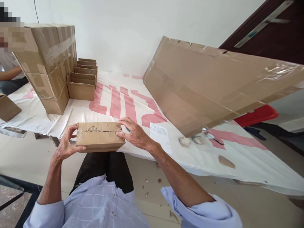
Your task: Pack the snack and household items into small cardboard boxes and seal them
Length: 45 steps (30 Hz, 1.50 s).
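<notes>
A small brown cardboard box (99, 138) lies at the table's front edge, just above my lap. Its top shows a seam across the middle, with a torn strip of exposed corrugation on the left. My left hand (67, 142) grips the box's left end, thumb along the front side and fingers at the back corner. At the right end, my right hand (133, 133) has its thumb on the top and its fingers by the far corner. Something small and green shows between that thumb and forefinger; its kind is unclear. The inside of the box is hidden.
Taped cartons (51, 66) are stacked at left, beside several open-topped cardboard boxes (82, 90). A large cardboard sheet (201, 82) leans at right. Near it lie a marked paper (161, 137), tape rolls (184, 142) and a cardboard scrap (226, 161). Another person sits far left.
</notes>
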Tool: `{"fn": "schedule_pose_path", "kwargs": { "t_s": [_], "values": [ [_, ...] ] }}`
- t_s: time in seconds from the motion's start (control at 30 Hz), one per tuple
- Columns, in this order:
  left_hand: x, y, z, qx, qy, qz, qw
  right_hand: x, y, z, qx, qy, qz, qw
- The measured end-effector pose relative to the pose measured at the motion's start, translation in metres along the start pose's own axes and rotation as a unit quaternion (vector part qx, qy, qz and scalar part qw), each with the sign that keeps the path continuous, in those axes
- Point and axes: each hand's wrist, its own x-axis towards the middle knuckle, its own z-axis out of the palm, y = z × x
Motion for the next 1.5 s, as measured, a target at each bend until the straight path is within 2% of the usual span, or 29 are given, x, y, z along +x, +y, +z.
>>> {"fn": "schedule_pose_path", "kwargs": {
  "t_s": [0.3,0.5,0.8,1.0,1.17,1.37,1.5],
  "values": [
    [-0.002,0.005,0.003,0.012,-0.006,0.017,1.0,0.02,0.008,-0.007,-0.045,-0.043,-0.033,0.998],
    [-0.001,0.005,0.004,0.019,-0.018,0.017,1.0,0.028,0.003,-0.013,-0.081,-0.092,-0.035,0.992],
    [-0.002,0.015,0.002,0.049,-0.025,0.001,0.998,0.046,0.003,0.003,-0.204,-0.106,-0.096,0.968],
    [-0.001,0.017,0.001,0.037,-0.038,0.001,0.999,0.054,0.001,0.001,-0.164,-0.134,-0.092,0.973],
    [-0.004,0.017,0.004,0.041,-0.052,0.003,0.998,0.06,-0.011,0.001,-0.191,-0.18,-0.11,0.959],
    [-0.008,0.014,0.005,0.015,-0.036,-0.005,0.999,0.05,-0.022,0.006,-0.173,-0.142,-0.175,0.959],
    [-0.009,0.014,0.008,0.011,-0.028,-0.001,1.0,0.047,-0.021,0.001,-0.137,-0.08,-0.15,0.976]
  ]
}}
